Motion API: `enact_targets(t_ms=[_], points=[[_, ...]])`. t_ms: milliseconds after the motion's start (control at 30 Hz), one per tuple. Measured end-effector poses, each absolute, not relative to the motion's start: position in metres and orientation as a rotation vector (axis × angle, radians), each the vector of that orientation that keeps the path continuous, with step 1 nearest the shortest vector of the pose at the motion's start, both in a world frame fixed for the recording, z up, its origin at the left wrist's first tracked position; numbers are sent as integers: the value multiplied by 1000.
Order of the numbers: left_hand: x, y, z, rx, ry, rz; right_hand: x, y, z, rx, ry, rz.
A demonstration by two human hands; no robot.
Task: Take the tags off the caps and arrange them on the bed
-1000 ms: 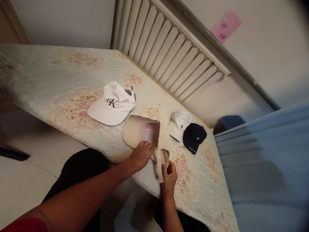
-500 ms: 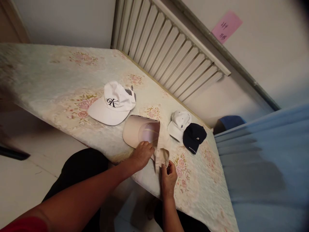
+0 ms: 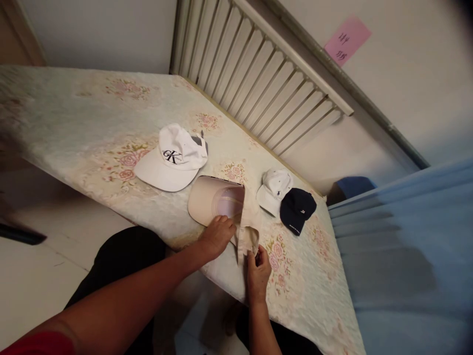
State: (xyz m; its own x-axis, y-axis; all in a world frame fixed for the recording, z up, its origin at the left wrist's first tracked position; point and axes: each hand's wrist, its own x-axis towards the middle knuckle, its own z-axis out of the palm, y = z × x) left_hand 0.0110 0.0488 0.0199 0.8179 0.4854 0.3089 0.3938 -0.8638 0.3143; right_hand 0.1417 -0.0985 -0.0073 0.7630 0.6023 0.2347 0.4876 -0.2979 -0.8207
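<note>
A beige cap (image 3: 218,201) lies upside down near the front edge of the bed, its brim pointing left. My left hand (image 3: 216,236) presses down on the cap's crown with curled fingers. My right hand (image 3: 257,272) pinches the cap's back strap (image 3: 247,239) at its lower end. A white cap with a black logo (image 3: 172,160) sits just beyond the beige one. Further right lie a small white cap (image 3: 273,190) and a navy cap (image 3: 296,209), touching each other.
The caps rest on a floral quilted bedspread (image 3: 92,118). A white slatted headboard (image 3: 258,74) runs along the far side, with a pink note (image 3: 346,39) on the wall. Blue fabric (image 3: 406,256) fills the right. My dark-trousered knee (image 3: 125,256) is at the bed's edge.
The strap hung down long past my right hand a second ago; it is now drawn up and bunched against the cap. Both hands stay nearly in place.
</note>
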Motion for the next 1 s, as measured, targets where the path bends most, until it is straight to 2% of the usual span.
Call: enact_targets(t_ms=[1000], points=[[9, 46, 24, 2753, 652, 561, 143, -100, -10, -1959, -850, 152]])
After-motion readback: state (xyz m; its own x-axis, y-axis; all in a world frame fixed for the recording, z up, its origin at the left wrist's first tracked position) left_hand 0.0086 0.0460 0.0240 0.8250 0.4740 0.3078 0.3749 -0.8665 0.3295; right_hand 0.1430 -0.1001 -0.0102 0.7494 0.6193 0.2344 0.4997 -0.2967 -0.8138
